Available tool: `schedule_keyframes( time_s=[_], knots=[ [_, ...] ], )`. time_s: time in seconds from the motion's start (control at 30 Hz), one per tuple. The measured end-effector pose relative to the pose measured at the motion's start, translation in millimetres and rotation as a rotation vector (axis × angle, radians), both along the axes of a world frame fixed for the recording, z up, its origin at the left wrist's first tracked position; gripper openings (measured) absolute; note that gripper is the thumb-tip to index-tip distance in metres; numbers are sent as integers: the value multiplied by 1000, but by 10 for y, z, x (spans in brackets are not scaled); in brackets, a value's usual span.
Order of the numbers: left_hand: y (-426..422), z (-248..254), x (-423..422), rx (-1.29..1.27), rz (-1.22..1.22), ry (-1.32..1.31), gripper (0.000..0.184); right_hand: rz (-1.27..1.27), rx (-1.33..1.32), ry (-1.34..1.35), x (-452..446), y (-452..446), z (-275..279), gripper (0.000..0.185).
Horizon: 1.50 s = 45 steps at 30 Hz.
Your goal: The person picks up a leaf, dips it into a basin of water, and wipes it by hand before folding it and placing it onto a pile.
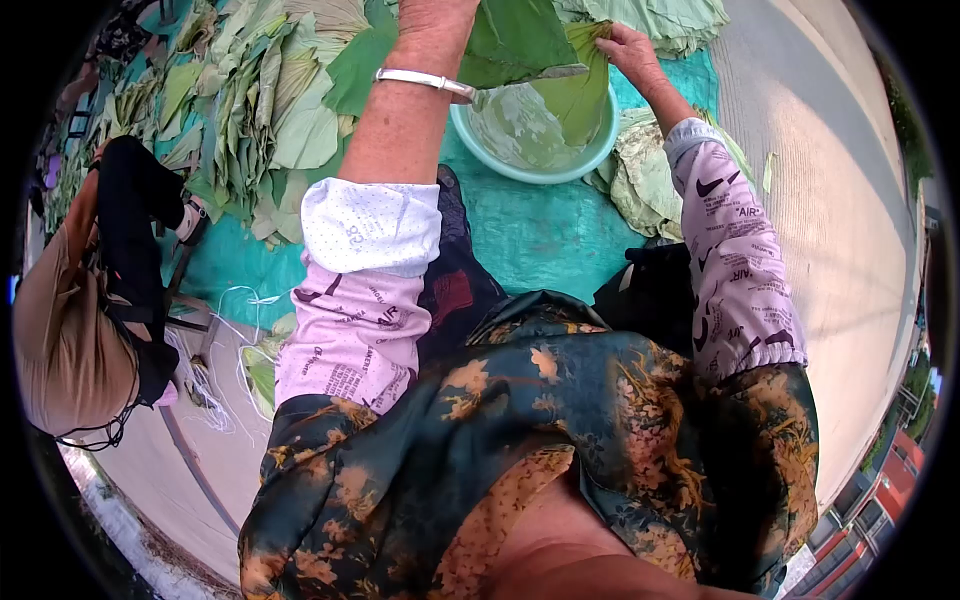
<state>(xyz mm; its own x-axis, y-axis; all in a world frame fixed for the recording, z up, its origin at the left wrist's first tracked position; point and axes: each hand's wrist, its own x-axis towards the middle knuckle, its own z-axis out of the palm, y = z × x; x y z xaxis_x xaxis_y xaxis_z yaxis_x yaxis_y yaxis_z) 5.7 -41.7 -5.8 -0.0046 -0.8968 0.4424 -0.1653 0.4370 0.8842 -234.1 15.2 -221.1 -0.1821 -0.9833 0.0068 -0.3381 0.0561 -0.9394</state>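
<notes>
A large green lotus leaf [580, 95] hangs down into a pale turquoise basin [545, 178] that holds water. Its gathered upper edge is pinched between the fingers of my right hand [630, 52], above the basin's right rim. At the top edge of the view, my left hand [437, 12] is mostly cut off and its fingers are out of sight. Beside it, a darker green leaf part [515, 45] spreads over the back of the basin; whether my left hand holds it is hidden. A silver bangle [425, 80] circles my left wrist.
Stacked leaves [285, 110] cover the turquoise sheet [515, 230] on the left. More leaves lie in a pile [645, 185] right of the basin and at the top. A person [75, 310] sits at left near white strings [210, 385]. Concrete ground [810, 140] borders the sheet.
</notes>
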Motion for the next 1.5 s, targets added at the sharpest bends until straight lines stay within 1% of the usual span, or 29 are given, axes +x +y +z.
schedule_keyframes(
  time_s=[0.07, 0.17, 0.2, 0.27, 0.3, 0.33, 0.37, 0.4, 0.47, 0.5, 0.53, 0.57, 0.6, 0.63, 0.67, 0.7, 0.77, 0.8, 0.83, 0.9, 1.0, 1.03, 1.07, 1.1, 1.13, 1.17, 1.27, 1.3, 1.5],
  knots=[
    [-60, -6, 50, 3, 3, -15, 21, -22, 67, -98, -40, -63, -67, 20],
    [-88, -49, -1, -69, 32, -44, 20, -3, 136, -97, -157, -116, -189, 21],
    [-80, -66, -23, -21, 25, -30, 19, 1, 104, -184, -168, -107, -252, 22],
    [-43, -81, -30, 76, 7, -9, 18, -29, 108, -132, -96, -45, -164, 21],
    [-20, -71, -39, 83, 14, -43, 18, -43, 108, -106, -99, -27, -103, 21],
    [6, -48, -42, 89, 23, -78, 17, 36, 48, -25, -121, 21, -11, 21],
    [22, -58, -47, 95, 31, -114, 17, 65, -19, -19, -114, 42, -49, 20],
    [-3, -97, -67, 114, -8, -14, 17, 92, -84, -8, -138, 32, -100, 19],
    [-12, -80, -85, 112, 25, -49, 17, 134, -202, 34, -230, -37, -222, 19],
    [-18, -72, -109, 113, 34, -63, 17, 139, -165, 46, -342, -55, -266, 18],
    [-26, -60, -128, 150, 17, -61, 16, 141, -124, 58, -401, -53, -187, 17],
    [42, -31, -161, 145, -62, 7, 15, 139, -74, 71, -496, 2, -93, 17],
    [102, -132, -127, 184, -80, 29, 15, 93, 58, 79, -527, 118, -71, 16],
    [67, -185, -141, 226, -94, 58, 15, 50, 193, 92, -605, 191, 122, 15],
    [44, -289, -134, 203, -112, 101, 16, 10, 330, 102, -704, 281, 201, 14],
    [26, -379, -128, 177, -127, 143, 20, 12, 296, 38, -848, 366, 162, 14],
    [59, -448, -183, 218, -134, 123, 19, 24, 225, -93, -1206, 553, 61, 13],
    [62, -495, -207, 222, -137, 109, 19, 13, 246, -58, -1379, 650, 6, 14],
    [86, -249, -118, 227, -141, 126, 19, 1, 272, 6, -1486, 748, 326, 15],
    [152, -196, -169, 217, -141, 117, 17, -21, 321, 82, -1758, 940, 403, 17],
    [152, -196, -172, 213, -165, 85, 15, -15, 623, 577, -1983, 1206, 553, 20],
    [171, -181, -186, 228, -172, 75, 15, -55, 761, 765, -2067, 1247, 441, 19],
    [244, -249, -135, 243, -176, 55, 15, -110, 810, 702, -2072, 1388, 193, 21],
    [263, -240, -147, 259, -182, 45, 14, -169, 859, 648, -2154, 1492, 77, 24],
    [263, -250, -146, 261, -201, 14, 14, -164, 797, 720, -2174, 1584, -8, 29],
    [309, -219, -164, 267, -204, -6, 14, -195, 706, 872, -2196, 1681, -117, 25],
    [384, -165, -240, 285, -228, -40, 13, -183, 799, 881, -2424, 1763, -445, 26],
    [456, -161, -44, 280, -234, -45, 13, -220, 810, 878, -2237, 1792, -484, 26],
    [751, 134, 110, 235, -181, -142, 16, -313, 656, 950, -2180, 1769, -362, 23]
  ],
)
